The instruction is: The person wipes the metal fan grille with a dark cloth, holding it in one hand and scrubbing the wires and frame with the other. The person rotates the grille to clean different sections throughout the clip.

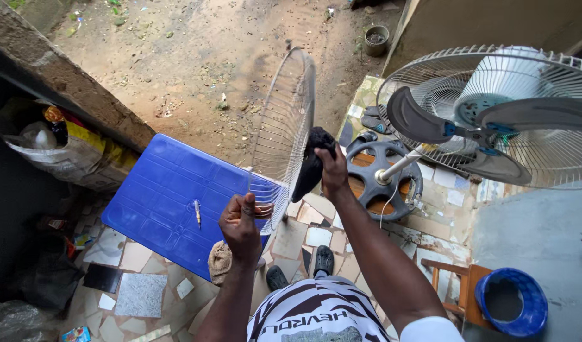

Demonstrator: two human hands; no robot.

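— Why is the fan grille (283, 136) standing on edge?

— The left hand (241, 225) is closed around its lower rim, keeping it upright over the near edge of the blue table (158, 196), so the wires face the other hand.

— And that one?

— The right hand (333, 168) grips a dark cloth (311, 166), pressed against the grille's wires; probably wiping, though the contact is hard to see.

— The fan itself?

— The standing fan (493, 117) sits to the right, blades bare. A screwdriver (197, 212) lies mid-table.
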